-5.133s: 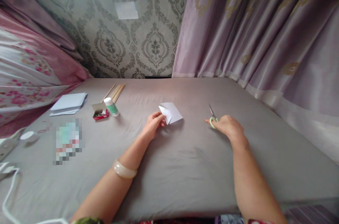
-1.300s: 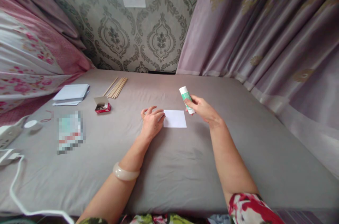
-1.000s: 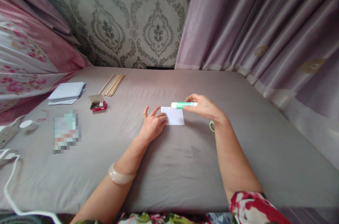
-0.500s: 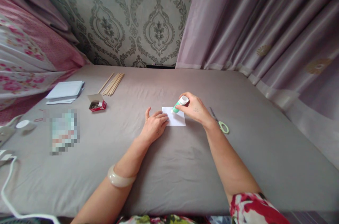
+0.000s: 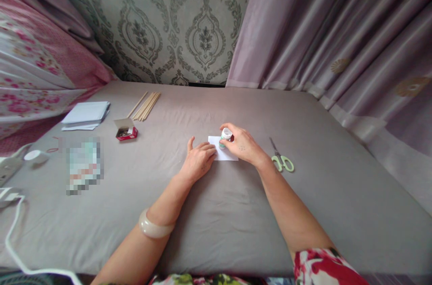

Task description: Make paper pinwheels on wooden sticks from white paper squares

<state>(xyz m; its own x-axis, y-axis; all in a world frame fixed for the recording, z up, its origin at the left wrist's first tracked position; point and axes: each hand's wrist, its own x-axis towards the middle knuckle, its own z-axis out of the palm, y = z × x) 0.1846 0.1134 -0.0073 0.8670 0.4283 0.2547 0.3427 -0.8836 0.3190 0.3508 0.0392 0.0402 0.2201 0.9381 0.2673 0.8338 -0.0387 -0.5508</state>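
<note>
A small white sheet of paper (image 5: 229,156) lies on the grey cloth in front of me. My left hand (image 5: 200,159) rests flat with its fingertips on the sheet's left edge and its thumb spread away. My right hand (image 5: 241,143) grips a glue stick (image 5: 226,135), green and white, held nearly upright over the paper. Its lower end meets or almost meets the sheet; the fingers partly hide it. To the right of my right wrist lies a pair of scissors (image 5: 280,157) with pale green handles, blades pointing away.
At the left are a stack of white paper (image 5: 86,114), several wooden sticks (image 5: 147,106), an open red box (image 5: 127,131) of small items, a blurred packet (image 5: 84,166), a white round cap (image 5: 33,156) and a power strip (image 5: 10,170) with a white cable (image 5: 13,240).
My right hand has shifted left with the glue stick, which has gone from tilted to nearly upright. More of the scissors shows now. My left hand stays on the paper.
</note>
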